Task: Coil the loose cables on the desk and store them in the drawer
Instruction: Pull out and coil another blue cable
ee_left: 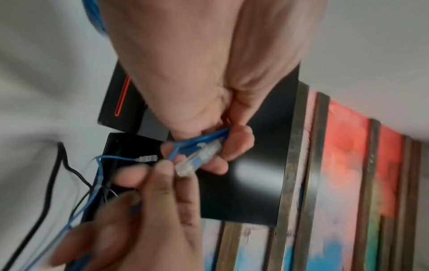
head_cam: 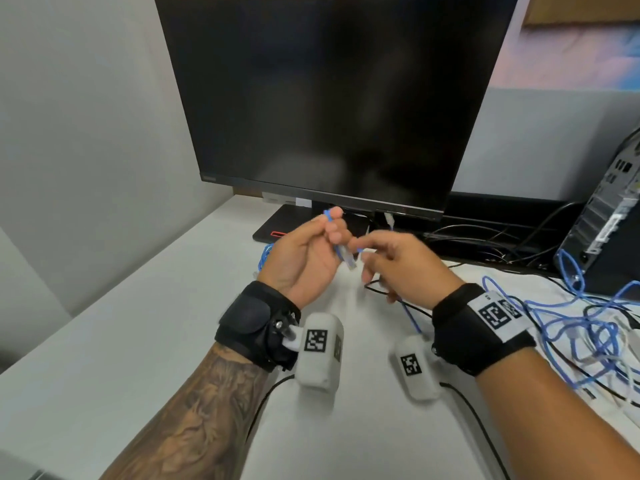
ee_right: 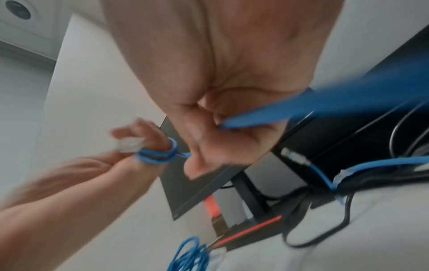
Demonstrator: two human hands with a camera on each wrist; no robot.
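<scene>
My left hand point(head_cam: 311, 251) point(ee_left: 204, 146) point(ee_right: 139, 143) is raised over the white desk point(head_cam: 138, 341), gripping a thin blue network cable point(head_cam: 337, 251) point(ee_left: 199, 144) point(ee_right: 157, 155) near its clear plug point(head_cam: 349, 259) point(ee_left: 197, 161) point(ee_right: 130, 144); the cable loops round the fingers. My right hand point(head_cam: 391, 265) point(ee_left: 144, 210) point(ee_right: 220, 124), close beside it, pinches a blue cable strand point(head_cam: 410, 317) point(ee_right: 290, 110) that trails down to the desk. A small bundle of blue cable point(head_cam: 266, 254) point(ee_right: 190, 254) lies behind the left wrist. No drawer is in view.
A dark monitor point(head_cam: 329, 98) on a black stand point(head_cam: 284, 223) fills the back of the desk. At the right, a tangle of blue, white and black cables point(head_cam: 581, 334) sprawls beside a computer tower point(head_cam: 606, 216). Black leads point(head_cam: 485, 244) run behind.
</scene>
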